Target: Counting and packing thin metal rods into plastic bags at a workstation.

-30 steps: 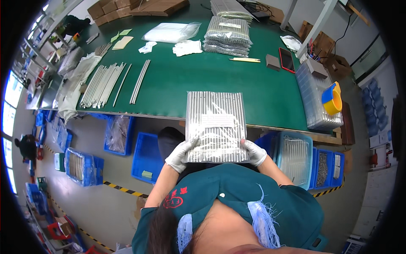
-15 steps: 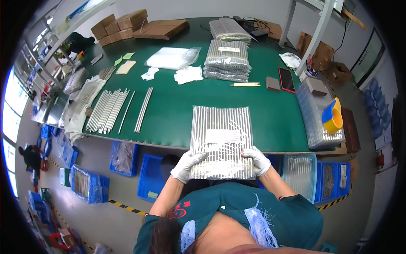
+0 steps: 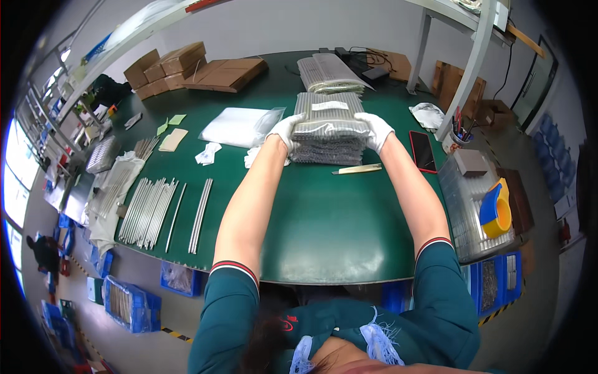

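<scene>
A stack of clear plastic bags of thin silvery rods [image 3: 327,154] lies on the far middle of the green table. My left hand [image 3: 286,132], in a white glove, grips the left edge of a bag of rods [image 3: 330,129] at the top of this stack. On the right edge of that bag my gloved right hand [image 3: 375,131] is closed too. Both arms are stretched out over the table. Just in front of the stack lies a craft knife [image 3: 357,169]. White cloths [image 3: 252,156] are partly hidden behind my left forearm.
Loose rods [image 3: 148,213] lie in rows on the left of the table [image 3: 324,243]. A clear plastic packet [image 3: 240,126], cartons [image 3: 227,75] and another bag stack [image 3: 333,71] are farther back. To the right are a red-edged phone [image 3: 422,151] and a blue-and-yellow tape dispenser [image 3: 496,210].
My hands have carried the bag of rods from the table's near edge forward onto the far stack. The view has tilted up, and my right forearm now covers the grey-brown block.
</scene>
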{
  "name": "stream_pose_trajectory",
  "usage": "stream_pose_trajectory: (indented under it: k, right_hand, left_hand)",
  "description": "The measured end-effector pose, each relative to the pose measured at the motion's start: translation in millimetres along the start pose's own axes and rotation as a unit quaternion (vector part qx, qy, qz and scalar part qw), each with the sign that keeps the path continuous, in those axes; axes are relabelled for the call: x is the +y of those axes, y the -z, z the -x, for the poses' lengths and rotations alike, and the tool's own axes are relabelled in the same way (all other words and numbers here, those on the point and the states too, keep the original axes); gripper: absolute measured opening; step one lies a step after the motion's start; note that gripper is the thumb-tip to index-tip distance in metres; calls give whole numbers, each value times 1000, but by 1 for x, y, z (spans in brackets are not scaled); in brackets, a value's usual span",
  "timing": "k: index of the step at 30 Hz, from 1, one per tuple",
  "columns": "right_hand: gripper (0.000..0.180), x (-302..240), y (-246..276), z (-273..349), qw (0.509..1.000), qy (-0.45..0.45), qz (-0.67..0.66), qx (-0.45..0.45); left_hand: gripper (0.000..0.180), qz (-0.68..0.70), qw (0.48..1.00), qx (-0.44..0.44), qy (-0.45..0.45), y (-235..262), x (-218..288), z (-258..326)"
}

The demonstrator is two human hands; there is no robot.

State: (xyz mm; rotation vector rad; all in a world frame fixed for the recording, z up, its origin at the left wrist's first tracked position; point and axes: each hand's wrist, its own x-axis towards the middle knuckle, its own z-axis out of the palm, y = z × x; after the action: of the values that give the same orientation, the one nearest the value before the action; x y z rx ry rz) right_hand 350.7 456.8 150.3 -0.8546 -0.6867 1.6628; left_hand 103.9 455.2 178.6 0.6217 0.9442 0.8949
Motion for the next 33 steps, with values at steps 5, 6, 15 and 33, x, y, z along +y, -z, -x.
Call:
stream_pose_trajectory:
  k: [5, 6, 15, 33]
  right_hand:
    - [15, -3, 1, -8, 999, -6, 18, 51]
    - [16, -2, -1, -7, 997, 7, 42, 57]
    - [37, 3, -28, -4, 971, 34, 194, 134]
    - [34, 40, -24, 153, 607, 271, 741, 99]
  left_hand:
    - [31, 10, 997, -58, -47, 11, 0, -13]
    - [32, 8, 997, -47, -60, 11, 0, -8]
    - [46, 27, 993, -3, -112, 14, 1, 23]
    - [32, -80, 914, 238, -320, 115, -195, 294]
